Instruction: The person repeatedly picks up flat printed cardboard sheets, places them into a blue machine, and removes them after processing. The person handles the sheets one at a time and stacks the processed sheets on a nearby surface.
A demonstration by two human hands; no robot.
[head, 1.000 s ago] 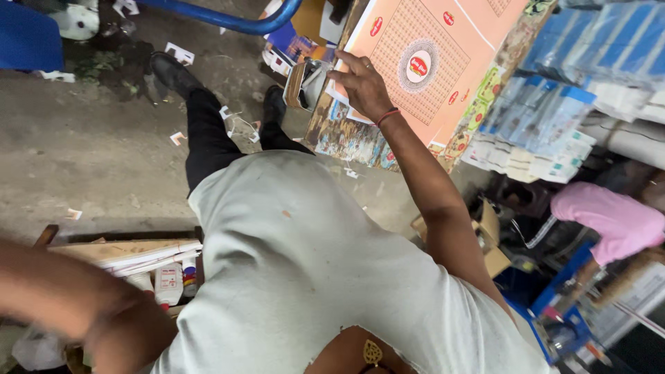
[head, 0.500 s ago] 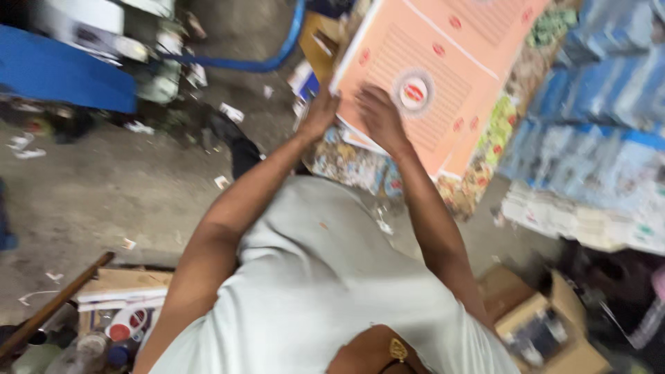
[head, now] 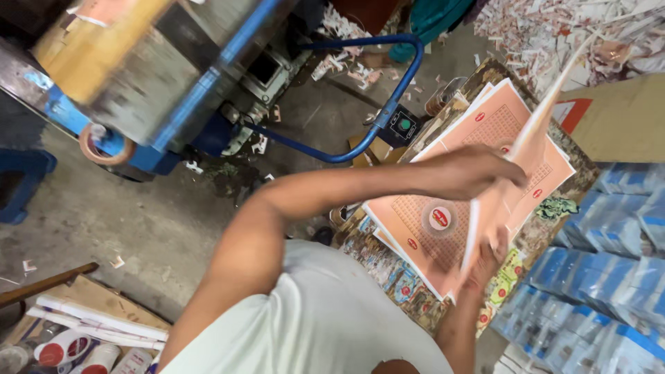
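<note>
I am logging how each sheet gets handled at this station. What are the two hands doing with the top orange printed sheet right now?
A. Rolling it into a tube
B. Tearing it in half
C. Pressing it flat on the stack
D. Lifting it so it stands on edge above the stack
D: the left hand and right hand grip the orange sheet, which rises edge-on, bowed and blurred, above the stack of sheets.
</note>
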